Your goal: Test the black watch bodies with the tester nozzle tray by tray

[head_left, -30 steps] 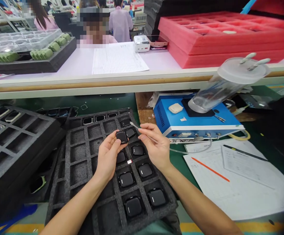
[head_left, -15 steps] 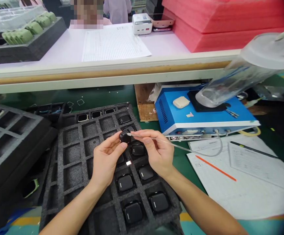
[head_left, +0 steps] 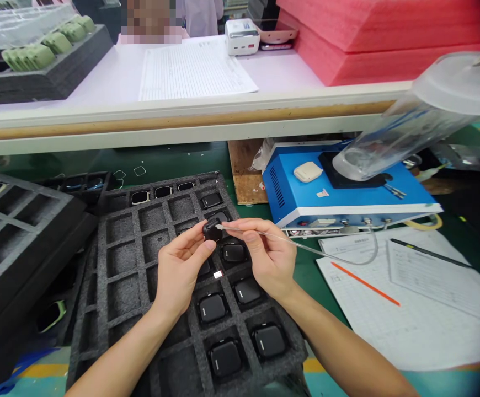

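Observation:
Between its thumb and fingers, my left hand (head_left: 181,268) grips a black watch case (head_left: 211,230), tilted above the foam tray. My right hand (head_left: 271,255) pinches a thin clear tube (head_left: 323,254) near its end. The tube's white tip (head_left: 220,226) meets the edge of the case. From my hand the tube curves to the front of a blue box-shaped machine (head_left: 283,190). Below both hands lies the dark grey foam tray (head_left: 143,286), with black watch cases such as this one (head_left: 212,307) in several of its compartments.
More foam trays (head_left: 28,237) are stacked at the left. On the right lie paper sheets (head_left: 389,325) with an orange stick (head_left: 366,284) and a black pen (head_left: 428,252). A clear cylinder (head_left: 393,138) stands on the machine. Beyond the raised shelf (head_left: 289,105) is a person (head_left: 201,16).
Both hands hold nearly the same pose, the tube tip still at the watch case. The whole view has shifted very slightly.

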`<state>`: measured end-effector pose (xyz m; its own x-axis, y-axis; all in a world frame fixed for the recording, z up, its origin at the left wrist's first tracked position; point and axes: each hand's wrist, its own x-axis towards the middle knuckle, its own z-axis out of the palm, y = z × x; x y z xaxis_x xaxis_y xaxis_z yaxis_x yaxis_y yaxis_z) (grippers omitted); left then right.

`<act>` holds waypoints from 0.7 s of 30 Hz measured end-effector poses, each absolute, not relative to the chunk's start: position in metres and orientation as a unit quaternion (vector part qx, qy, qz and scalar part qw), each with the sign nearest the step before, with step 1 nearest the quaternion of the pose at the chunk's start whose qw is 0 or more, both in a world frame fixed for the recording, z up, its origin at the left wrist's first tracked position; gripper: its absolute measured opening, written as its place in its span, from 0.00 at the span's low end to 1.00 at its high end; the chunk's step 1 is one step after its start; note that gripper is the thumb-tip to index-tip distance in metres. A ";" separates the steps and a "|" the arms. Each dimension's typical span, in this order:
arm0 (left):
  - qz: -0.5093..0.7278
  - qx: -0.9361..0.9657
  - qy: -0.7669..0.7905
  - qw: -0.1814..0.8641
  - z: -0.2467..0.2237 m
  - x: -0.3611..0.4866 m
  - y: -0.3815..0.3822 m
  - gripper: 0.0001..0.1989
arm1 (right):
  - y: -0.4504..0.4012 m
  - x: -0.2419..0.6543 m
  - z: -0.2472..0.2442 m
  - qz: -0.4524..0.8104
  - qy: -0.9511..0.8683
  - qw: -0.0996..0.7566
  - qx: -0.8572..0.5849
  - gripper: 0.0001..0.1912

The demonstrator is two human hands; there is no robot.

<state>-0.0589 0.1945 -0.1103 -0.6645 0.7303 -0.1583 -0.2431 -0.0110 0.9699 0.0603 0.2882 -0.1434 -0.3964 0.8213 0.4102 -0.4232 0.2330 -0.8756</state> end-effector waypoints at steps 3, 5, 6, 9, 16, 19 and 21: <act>0.681 0.201 0.607 0.356 -0.109 -0.059 0.195 0.21 | 0.288 0.060 -0.143 0.597 -0.585 0.521 -0.177 0.07; 0.681 0.206 0.606 0.355 -0.108 -0.059 0.195 0.21 | 0.288 0.061 -0.143 0.598 -0.585 0.518 -0.178 0.07; 0.681 0.209 0.606 0.353 -0.108 -0.059 0.196 0.20 | 0.288 0.061 -0.143 0.599 -0.585 0.517 -0.177 0.07; 0.680 0.220 0.608 0.345 -0.108 -0.060 0.196 0.18 | 0.288 0.062 -0.144 0.606 -0.582 0.517 -0.167 0.07; 0.665 0.224 0.631 0.331 -0.110 -0.062 0.195 0.21 | 0.290 0.058 -0.144 0.628 -0.564 0.517 -0.143 0.07; 0.663 0.215 0.640 0.323 -0.112 -0.064 0.196 0.23 | 0.292 0.056 -0.144 0.633 -0.563 0.512 -0.144 0.07; 0.660 0.209 0.645 0.323 -0.112 -0.066 0.197 0.24 | 0.294 0.055 -0.143 0.634 -0.564 0.507 -0.150 0.08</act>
<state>-0.0656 0.1965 -0.1120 -0.7040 0.6961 -0.1411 -0.1574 0.0409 0.9867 0.0547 0.2943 -0.1429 -0.4411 0.8121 0.3820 -0.4740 0.1506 -0.8675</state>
